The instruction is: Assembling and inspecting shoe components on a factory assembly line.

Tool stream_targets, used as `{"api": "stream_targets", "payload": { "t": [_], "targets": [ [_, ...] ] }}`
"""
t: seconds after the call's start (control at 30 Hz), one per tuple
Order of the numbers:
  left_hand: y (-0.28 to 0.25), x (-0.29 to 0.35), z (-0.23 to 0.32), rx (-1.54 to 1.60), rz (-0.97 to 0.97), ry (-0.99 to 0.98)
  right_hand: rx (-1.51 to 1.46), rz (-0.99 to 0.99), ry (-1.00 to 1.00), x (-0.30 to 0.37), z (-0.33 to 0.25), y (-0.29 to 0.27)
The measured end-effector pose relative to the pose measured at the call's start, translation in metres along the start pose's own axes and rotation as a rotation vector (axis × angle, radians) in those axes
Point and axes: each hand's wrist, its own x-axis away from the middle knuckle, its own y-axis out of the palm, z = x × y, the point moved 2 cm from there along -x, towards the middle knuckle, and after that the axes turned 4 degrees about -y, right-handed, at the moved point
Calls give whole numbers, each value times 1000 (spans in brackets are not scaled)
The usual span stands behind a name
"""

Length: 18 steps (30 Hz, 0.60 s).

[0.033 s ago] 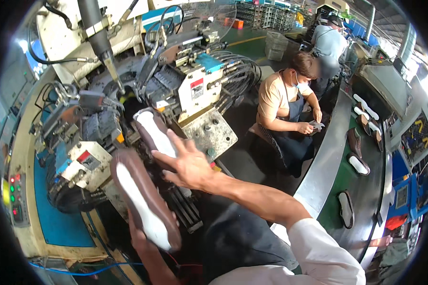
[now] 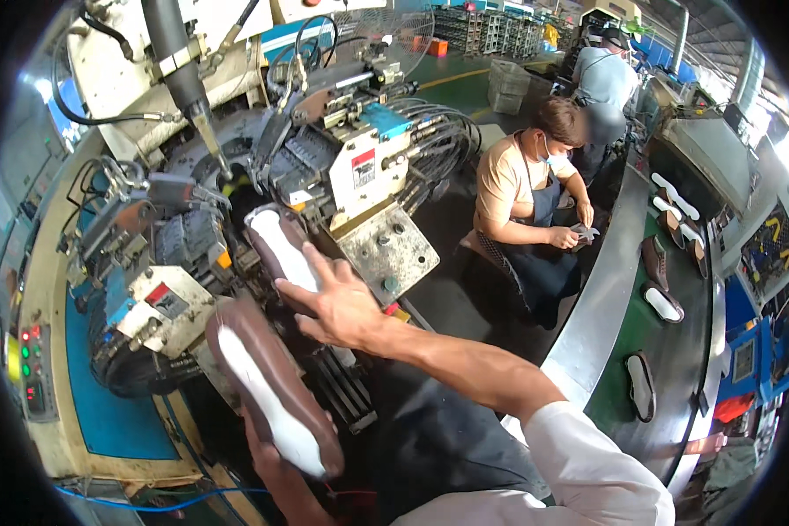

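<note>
Brown-and-white shoe (image 2: 274,386) looks stiff, fairly weighty, smooth enough to slip, its white underside perhaps easily marked; best grip likely around the sides, at mid-length; it lies underside up in the left hand (image 2: 269,461), whose fingers wrap its near end, largely hidden; second shoe (image 2: 280,245) sits at the machine (image 2: 346,180), beneath the right hand (image 2: 349,309), whose fingers are spread, apparently touching its underside.

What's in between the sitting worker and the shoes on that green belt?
In the head view, a shiny metal edge curves between the sitting worker and the shoes, then a strip of green belt.
</note>
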Motion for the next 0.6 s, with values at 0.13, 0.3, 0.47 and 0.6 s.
{"api": "stream_targets", "payload": {
  "t": [0.13, 0.3, 0.47, 0.6],
  "targets": [
    [-2, 84, 9, -80, 38, 36, 51, 94, 13, -20, -16, 41],
    [-10, 135, 23, -223, 101, -62, 3, 78, 21, -7, -27, 55],
    [-21, 158, 9, -95, 153, -78, 43, 42, 30, -12, -28, 55],
    [-2, 140, 1, 267, 120, -178, 147, 261, -192, -5, -11, 62]
  ]
}}
